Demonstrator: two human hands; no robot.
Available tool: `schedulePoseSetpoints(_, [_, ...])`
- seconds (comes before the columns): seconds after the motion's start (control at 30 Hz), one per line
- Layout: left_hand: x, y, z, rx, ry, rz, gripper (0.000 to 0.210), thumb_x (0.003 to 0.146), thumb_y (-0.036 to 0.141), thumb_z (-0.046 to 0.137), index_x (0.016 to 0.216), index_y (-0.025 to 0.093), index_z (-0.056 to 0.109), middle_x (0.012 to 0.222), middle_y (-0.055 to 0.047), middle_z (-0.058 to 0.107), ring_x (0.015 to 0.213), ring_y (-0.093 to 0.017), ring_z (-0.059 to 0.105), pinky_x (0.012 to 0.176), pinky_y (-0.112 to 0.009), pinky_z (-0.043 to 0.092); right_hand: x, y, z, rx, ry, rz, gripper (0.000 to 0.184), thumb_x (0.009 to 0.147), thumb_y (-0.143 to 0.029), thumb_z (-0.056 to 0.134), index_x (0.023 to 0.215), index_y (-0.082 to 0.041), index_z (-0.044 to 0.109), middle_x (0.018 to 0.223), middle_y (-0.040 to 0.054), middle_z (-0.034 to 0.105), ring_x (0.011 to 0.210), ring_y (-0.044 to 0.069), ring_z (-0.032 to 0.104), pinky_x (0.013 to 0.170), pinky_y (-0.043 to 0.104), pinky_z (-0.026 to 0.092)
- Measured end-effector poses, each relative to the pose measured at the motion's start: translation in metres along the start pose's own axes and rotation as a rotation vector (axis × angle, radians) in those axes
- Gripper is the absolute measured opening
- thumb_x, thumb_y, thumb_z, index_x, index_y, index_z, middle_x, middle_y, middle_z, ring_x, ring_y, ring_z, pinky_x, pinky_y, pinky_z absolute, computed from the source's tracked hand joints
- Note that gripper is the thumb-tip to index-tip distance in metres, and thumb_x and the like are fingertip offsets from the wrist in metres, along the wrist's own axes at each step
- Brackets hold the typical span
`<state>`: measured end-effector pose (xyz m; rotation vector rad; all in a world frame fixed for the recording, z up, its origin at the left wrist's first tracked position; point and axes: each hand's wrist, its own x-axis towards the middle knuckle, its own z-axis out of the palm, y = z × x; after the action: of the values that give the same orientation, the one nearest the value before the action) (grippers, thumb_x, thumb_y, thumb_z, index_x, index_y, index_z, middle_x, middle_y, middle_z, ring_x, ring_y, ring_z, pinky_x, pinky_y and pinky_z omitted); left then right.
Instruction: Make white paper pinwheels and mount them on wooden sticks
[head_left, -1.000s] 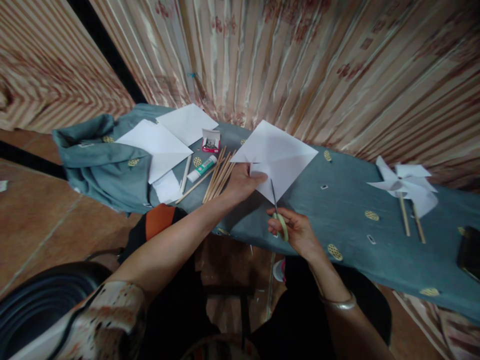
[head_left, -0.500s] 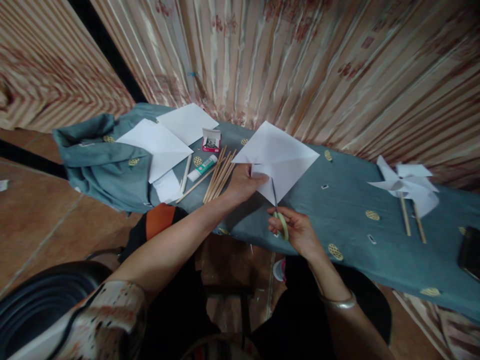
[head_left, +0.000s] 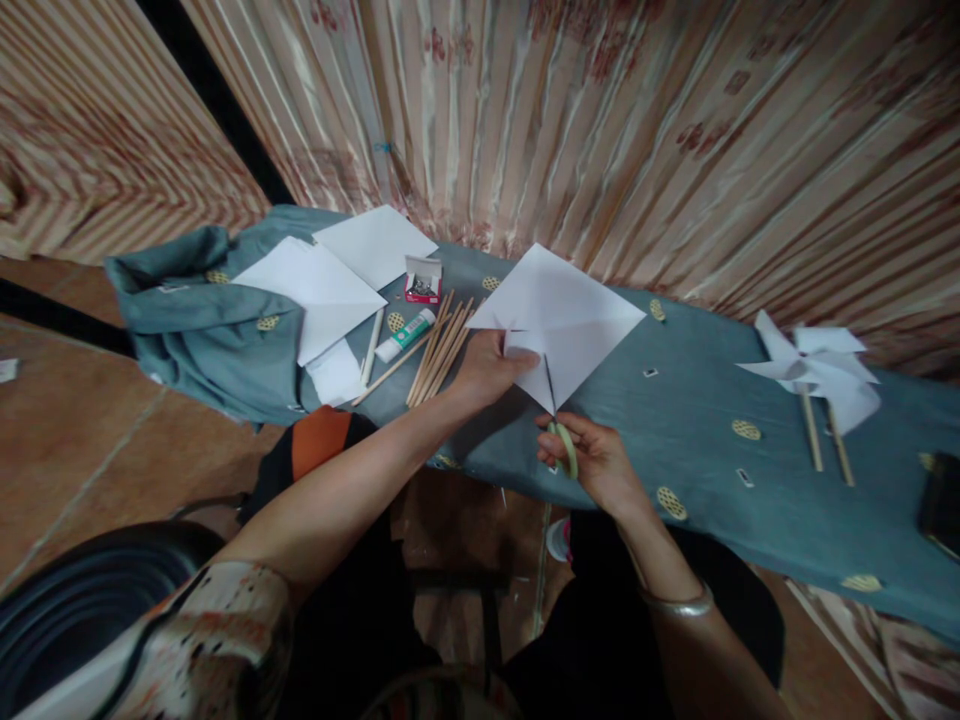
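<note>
A white square sheet of paper (head_left: 570,310) is held up corner-down above the cloth-covered table. My left hand (head_left: 491,368) pinches its lower left side, thumb on top and the other fingers hidden beneath. A slit runs in from the left near that thumb. My right hand (head_left: 592,455) is closed around the green handles of a pair of scissors (head_left: 566,452). Their dark blades lie at the sheet's lower corner, pointing up toward its middle. Whether the blades are parted I cannot tell.
Left of the sheet lie several wooden sticks (head_left: 441,355), a glue tube (head_left: 405,336), a small red box of metal pieces (head_left: 422,282) and more white paper (head_left: 322,295). Paper pinwheels on sticks (head_left: 814,370) rest at the right, near a dark object (head_left: 941,505). A pleated curtain (head_left: 480,120) hangs behind.
The paper has shifted very slightly to the right. Both hands stay in nearly the same place, the scissors still at the lower corner.
</note>
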<state>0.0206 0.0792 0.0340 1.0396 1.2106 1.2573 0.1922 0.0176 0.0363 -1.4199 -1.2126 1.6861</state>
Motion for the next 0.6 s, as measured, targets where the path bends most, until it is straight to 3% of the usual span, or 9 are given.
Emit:
schedulePoseSetpoints(0.2, [-0.0015,-0.0006,0.0005,0.036,-0.002,0.06,0.012,0.062,0.018,0.068,0.072,0.013,0.063,0.07,0.0,0.062,0.062,-0.012,0.054,0.059,-0.024,0.043,-0.0005,-0.0027,0.0007,0.007,-0.004,0.011,0.05,0.05,-0.054,0.086,0.08,-0.018,0.068,0.057,-0.002,0.064,0.048,0.01,0.056,0.047,0.023,0.045])
schedulePoseSetpoints(0.43, [-0.0018,-0.0018,0.0006,0.055,-0.005,-0.004,0.013,0.063,0.019,0.069,0.073,0.013,0.064,0.067,0.0,0.061,0.06,-0.013,0.054,0.057,-0.023,0.042,-0.0008,-0.004,0.0021,0.018,0.019,0.028,0.052,0.046,-0.054,0.087,0.08,-0.019,0.069,0.057,-0.0023,0.064,0.049,0.011,0.057,0.047,0.024,0.045])
schedulePoseSetpoints(0.6, [-0.0018,0.0001,0.0006,0.08,-0.004,0.04,0.01,0.063,0.017,0.07,0.071,0.013,0.065,0.069,0.0,0.063,0.063,-0.013,0.056,0.058,-0.023,0.044,-0.0014,-0.0055,0.0021,-0.019,0.007,0.007,0.049,0.05,-0.055,0.085,0.078,-0.018,0.068,0.056,-0.0018,0.063,0.049,0.012,0.057,0.047,0.024,0.044])
